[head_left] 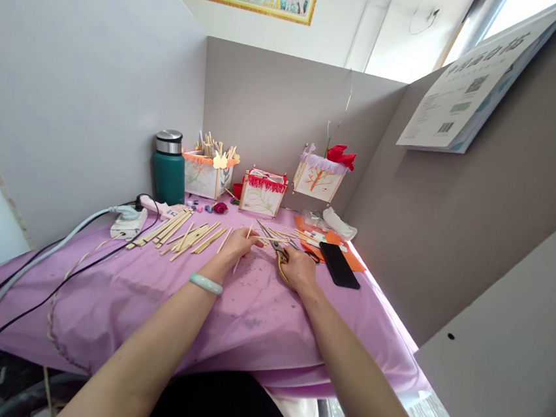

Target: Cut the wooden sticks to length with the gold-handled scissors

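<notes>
My left hand (239,245), with a pale green bangle on the wrist, is closed on thin wooden sticks (243,251); one slants down past the fingers and another points right towards the scissors. In my right hand (299,267) are scissors (280,258) with gold handles, their dark blades pointing up and left, apart. The blade tips lie near the stick from my left hand; whether they touch it I cannot tell. Several flat wooden sticks (191,236) lie to the left on the purple cloth (259,305). More thin sticks (280,233) lie beyond the scissors.
At the back left stands a green bottle (170,175), beside paper-sided boxes (207,179) (262,197). A third box (319,178) hangs at the right. A black phone (339,265) lies on orange paper (355,262). Cables and a power strip (129,222) are at left.
</notes>
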Available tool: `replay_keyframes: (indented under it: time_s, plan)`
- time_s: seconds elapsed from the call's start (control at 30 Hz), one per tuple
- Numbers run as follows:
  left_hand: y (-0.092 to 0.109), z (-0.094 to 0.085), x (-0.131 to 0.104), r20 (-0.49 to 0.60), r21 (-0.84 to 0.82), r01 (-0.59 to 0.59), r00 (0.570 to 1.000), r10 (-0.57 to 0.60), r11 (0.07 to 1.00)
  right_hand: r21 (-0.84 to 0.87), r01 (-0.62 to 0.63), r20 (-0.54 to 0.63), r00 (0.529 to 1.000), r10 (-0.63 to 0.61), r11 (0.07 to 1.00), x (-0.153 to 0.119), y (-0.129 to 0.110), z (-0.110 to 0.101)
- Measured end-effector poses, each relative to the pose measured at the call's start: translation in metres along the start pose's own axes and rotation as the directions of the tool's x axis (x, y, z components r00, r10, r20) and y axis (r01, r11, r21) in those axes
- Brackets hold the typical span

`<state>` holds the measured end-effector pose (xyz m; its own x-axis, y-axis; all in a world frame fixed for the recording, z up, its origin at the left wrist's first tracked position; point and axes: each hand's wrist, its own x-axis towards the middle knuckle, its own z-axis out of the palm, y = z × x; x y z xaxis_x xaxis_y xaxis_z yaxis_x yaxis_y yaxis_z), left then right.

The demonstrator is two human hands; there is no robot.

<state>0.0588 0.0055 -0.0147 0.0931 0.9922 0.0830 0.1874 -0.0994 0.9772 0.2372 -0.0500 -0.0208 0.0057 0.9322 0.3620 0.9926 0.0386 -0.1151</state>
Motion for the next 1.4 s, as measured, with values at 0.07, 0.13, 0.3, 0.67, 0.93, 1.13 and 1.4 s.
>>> replay_keyframes:
  time_s: [0.07,0.13,0.3,0.67,0.93,1.13,1.4]
  plan:
    - [0.001,0.0,-0.004,0.03,0.06,-0.018,0.999,0.016,0.998,0.002,-0.001,0.004,1.0,0.001,1.0,0.0,0.0,-0.001]
    - [0.004,0.001,-0.008,0.07,0.119,-0.039,0.997,0.031,0.992,0.007,0.0,0.003,1.0,0.0,1.0,0.0,0.0,0.0]
    - [0.008,0.002,-0.014,0.112,0.162,-0.099,0.99,0.082,0.982,0.013,0.0,-0.015,1.0,0.0,1.0,0.001,0.002,0.003]
    - [0.006,0.001,-0.006,0.148,-0.154,-0.02,0.988,0.043,0.988,0.001,-0.006,-0.007,1.0,0.006,1.0,0.0,0.0,-0.001]
    - [0.011,-0.001,-0.007,0.166,-0.264,-0.004,0.985,0.05,0.964,0.011,-0.002,-0.009,1.0,0.002,1.0,0.0,0.002,0.0]
    - [0.004,-0.002,-0.003,0.17,-0.278,-0.037,0.982,0.087,0.96,0.014,-0.008,-0.005,1.0,0.008,1.0,-0.001,0.0,-0.001]
    - [0.004,-0.003,-0.002,0.146,-0.279,-0.008,0.988,0.05,0.96,0.018,-0.002,-0.032,0.999,0.003,1.0,0.0,0.002,0.001]
